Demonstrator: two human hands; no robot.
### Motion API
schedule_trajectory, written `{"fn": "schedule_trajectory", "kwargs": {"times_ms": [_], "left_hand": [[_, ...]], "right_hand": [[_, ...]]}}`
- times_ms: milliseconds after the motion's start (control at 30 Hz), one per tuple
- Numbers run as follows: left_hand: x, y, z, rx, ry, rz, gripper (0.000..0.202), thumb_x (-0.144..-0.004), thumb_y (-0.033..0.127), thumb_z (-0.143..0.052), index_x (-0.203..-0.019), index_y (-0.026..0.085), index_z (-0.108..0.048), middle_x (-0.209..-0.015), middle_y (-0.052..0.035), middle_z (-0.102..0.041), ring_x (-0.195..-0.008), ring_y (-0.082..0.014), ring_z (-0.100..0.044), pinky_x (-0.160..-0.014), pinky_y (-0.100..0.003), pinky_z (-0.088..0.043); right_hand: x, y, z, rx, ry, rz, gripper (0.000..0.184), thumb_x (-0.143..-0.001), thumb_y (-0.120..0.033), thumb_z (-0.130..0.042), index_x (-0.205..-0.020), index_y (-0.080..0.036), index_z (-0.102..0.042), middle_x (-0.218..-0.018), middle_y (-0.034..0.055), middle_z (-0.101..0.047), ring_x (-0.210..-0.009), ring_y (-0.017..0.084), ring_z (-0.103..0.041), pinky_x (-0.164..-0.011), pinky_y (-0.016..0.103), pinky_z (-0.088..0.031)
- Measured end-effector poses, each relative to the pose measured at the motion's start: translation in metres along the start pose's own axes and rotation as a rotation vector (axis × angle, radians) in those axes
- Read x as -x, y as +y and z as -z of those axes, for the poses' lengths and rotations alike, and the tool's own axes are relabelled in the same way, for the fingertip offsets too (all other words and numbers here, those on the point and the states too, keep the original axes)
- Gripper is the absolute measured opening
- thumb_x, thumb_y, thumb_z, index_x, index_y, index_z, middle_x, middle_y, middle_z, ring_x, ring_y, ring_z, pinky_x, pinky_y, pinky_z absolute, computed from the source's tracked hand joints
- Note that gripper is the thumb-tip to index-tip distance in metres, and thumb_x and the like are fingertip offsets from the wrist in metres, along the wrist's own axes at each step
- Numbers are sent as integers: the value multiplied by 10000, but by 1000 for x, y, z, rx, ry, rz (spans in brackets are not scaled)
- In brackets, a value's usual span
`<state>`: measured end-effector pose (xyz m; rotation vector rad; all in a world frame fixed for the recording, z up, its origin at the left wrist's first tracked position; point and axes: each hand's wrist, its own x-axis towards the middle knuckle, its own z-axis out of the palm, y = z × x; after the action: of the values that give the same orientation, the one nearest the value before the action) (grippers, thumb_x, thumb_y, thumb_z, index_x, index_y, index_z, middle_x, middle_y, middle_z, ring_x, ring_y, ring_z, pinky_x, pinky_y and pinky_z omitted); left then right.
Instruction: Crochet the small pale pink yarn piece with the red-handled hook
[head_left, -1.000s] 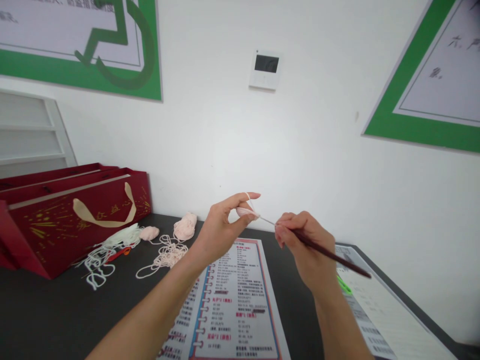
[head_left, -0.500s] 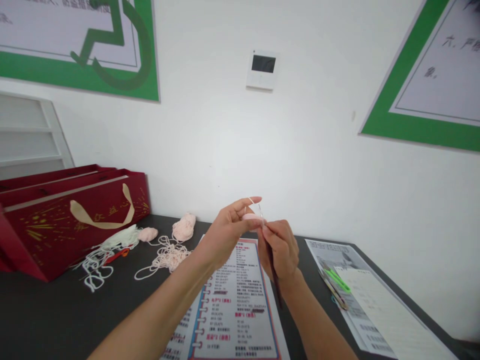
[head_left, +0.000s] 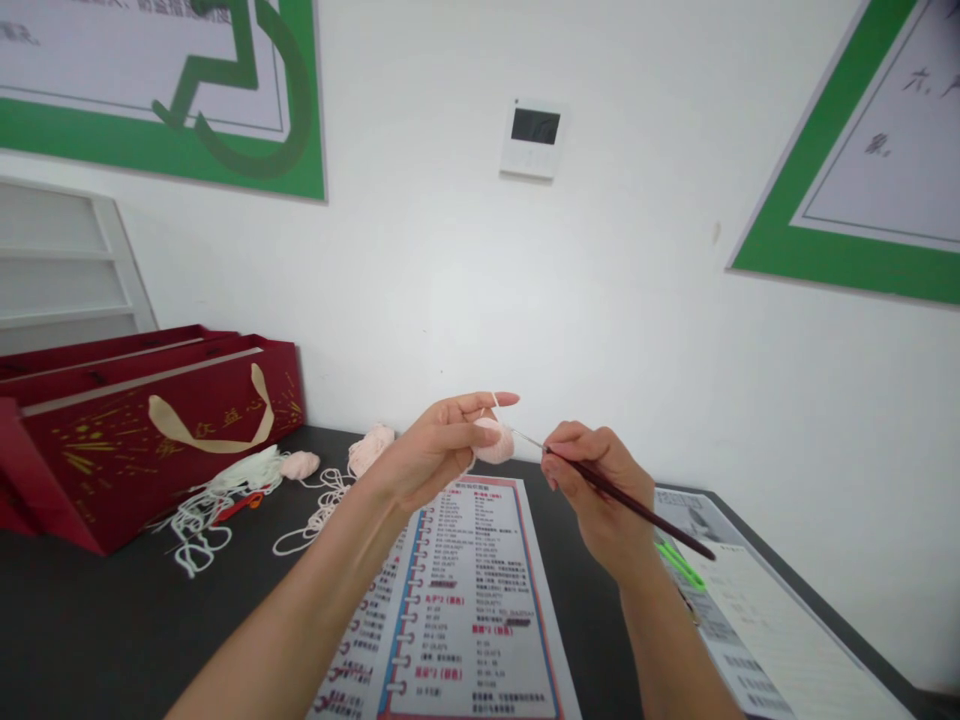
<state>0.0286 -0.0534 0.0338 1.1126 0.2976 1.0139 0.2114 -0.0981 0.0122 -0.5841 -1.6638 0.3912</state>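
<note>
At the far left, a white panelled frame point(head_left: 64, 262) stands behind red paper gift bags point(head_left: 112, 485) on the black worktop point(head_left: 82, 630); the front bag has a cream ribbon handle point(head_left: 259, 395). Above hangs a green-bordered poster point(head_left: 301, 180). Just right of the bags lies tangled white yarn point(head_left: 247, 468), with a red-and-orange item point(head_left: 244, 507) among its strands, too small to identify. Beside it sit a small pink yarn bundle point(head_left: 299, 465) and a larger pink yarn ball point(head_left: 370, 448), with loose pink yarn point(head_left: 322, 512) nearer, partly behind the left forearm.

The left hand point(head_left: 435, 450) pinches a rounded pink crocheted piece point(head_left: 496, 442) between thumb and fingers, its index finger stretched to the right with a strand over it. The piece is held up above the far end of a printed pattern sheet point(head_left: 480, 580). A crochet hook point(head_left: 637, 508) meets the piece's right edge; its tip cannot be made out. The right hand point(head_left: 600, 490) has its fingers closed around the hook, whose dark handle slants toward the near right.

On the far wall is a white panel point(head_left: 529, 140) with a dark screen. Right of the right forearm, a bright green tool point(head_left: 682, 567) lies on a printed sheet point(head_left: 697, 518), beside pale paper point(head_left: 787, 610). A second green-bordered poster point(head_left: 791, 240) hangs far right.
</note>
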Motion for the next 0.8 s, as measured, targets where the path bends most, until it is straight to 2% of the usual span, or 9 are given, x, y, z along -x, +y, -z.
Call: {"fn": "schedule_trajectory", "kwargs": {"times_ms": [133,233,367,533,633,800], "left_hand": [[2,4,3,-14,-23,34,382,-677,82,-717,-1057,127,-712,-710,-3,-583,-615,-85,-513,-615,-228,-389],[2,6,5,-27,-53,71,356,-682,89,-706,-1036,122,-717,-706,-14,-592,-593,-87,-515,-592,-230,-391],[3,7,4,-103,-123,105,318,-703,121,-699,-1020,139,-710,-634,2,-567,-560,-103,-523,-566,-241,-385],[5,1,-6,-299,-31,-80,301,-737,171,-718,-1035,201,-685,-676,31,-568,-610,-100,-526,-606,-242,-378],[4,-4,-11,-361,44,-175,319,-757,203,-722,-1070,207,-661,-680,45,-539,-635,-99,-506,-641,-252,-376],[2,-9,-15,-416,112,-263,329,-779,206,-704,-1099,190,-629,-680,46,-530,-650,-99,-474,-677,-263,-373]], "right_hand": [[0,-4,5,-35,-31,-9,117,-862,-116,-601,-845,-226,-562,-791,-13,-567,-632,100,-512,-522,242,-398],[-1,-4,10,-99,-45,-69,100,-847,-138,-626,-817,-217,-572,-767,-10,-567,-614,105,-508,-503,241,-382],[-6,-3,11,-345,-59,-194,128,-816,-213,-655,-752,-201,-546,-684,-15,-557,-521,101,-461,-438,233,-324],[-14,-4,3,-583,-31,-376,224,-790,-261,-650,-686,-206,-460,-549,-59,-473,-439,81,-371,-386,203,-266],[-14,-4,0,-542,4,-339,192,-808,-243,-632,-705,-209,-474,-561,-54,-499,-456,89,-398,-397,209,-287],[-6,-3,-2,-317,61,-167,116,-864,-176,-585,-769,-212,-529,-622,-43,-537,-520,101,-473,-458,238,-341]]}}
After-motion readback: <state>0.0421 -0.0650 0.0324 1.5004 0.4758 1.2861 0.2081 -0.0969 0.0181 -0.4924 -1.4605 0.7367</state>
